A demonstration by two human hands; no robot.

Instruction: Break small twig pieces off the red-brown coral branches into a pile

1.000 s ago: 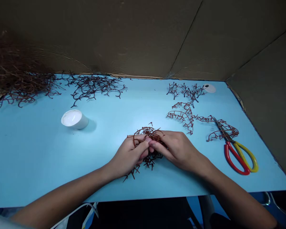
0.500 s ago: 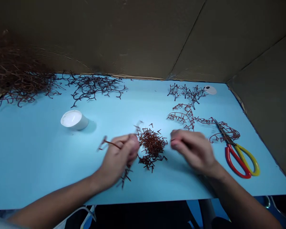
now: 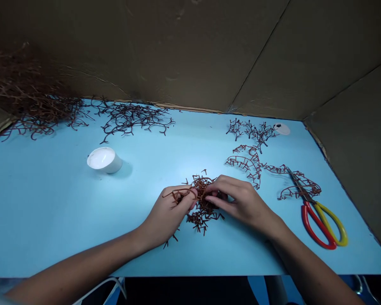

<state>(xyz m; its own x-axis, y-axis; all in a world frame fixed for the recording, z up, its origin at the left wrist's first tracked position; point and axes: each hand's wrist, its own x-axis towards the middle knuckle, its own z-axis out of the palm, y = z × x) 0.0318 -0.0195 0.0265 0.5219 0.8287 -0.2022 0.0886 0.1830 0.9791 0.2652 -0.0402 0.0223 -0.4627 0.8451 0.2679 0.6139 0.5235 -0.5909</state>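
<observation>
A small heap of short red-brown twig pieces (image 3: 203, 212) lies on the blue table (image 3: 51, 212) near the front edge. My left hand (image 3: 171, 214) is closed round a thin branched twig (image 3: 178, 194) just left of the heap. My right hand (image 3: 241, 203) reaches in from the right, its fingertips pinched on pieces at the top of the heap. Both hands meet over the heap.
Red-and-yellow scissors (image 3: 320, 218) lie at the right on curved twig stems (image 3: 300, 182). More curved stems (image 3: 246, 159) and small sprigs (image 3: 252, 129) lie behind. A white cup (image 3: 104, 160) lies on its side at left. Twig piles (image 3: 34, 106) line the cardboard back wall.
The hands drew apart, the left carrying a twig out to the left, then came back together over the heap. The view has tilted slightly.
</observation>
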